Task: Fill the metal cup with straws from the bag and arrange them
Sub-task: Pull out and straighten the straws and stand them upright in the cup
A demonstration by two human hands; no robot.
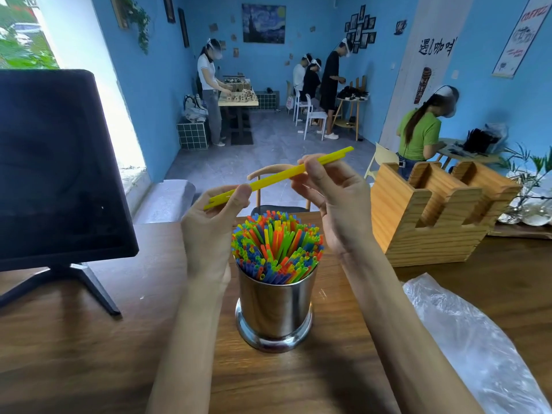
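The cup (pixel 275 312) stands mid-desk (pixel 89 354), toward the far edge, already packed with bright straws (pixel 277 245) fanning out above its rim. Just above it both hands hold one yellow straw (pixel 279 176) level, likely to straighten or look it over before it goes in. The left hand (pixel 209 225) pinches the lower end between thumb and forefinger; the right hand (pixel 331 198) pinches further up, its other fingers loosely curled. Each grip is narrow, closed on the straw alone. The bag (pixel 475 345) lies crumpled at the desk's right edge, looking emptied.
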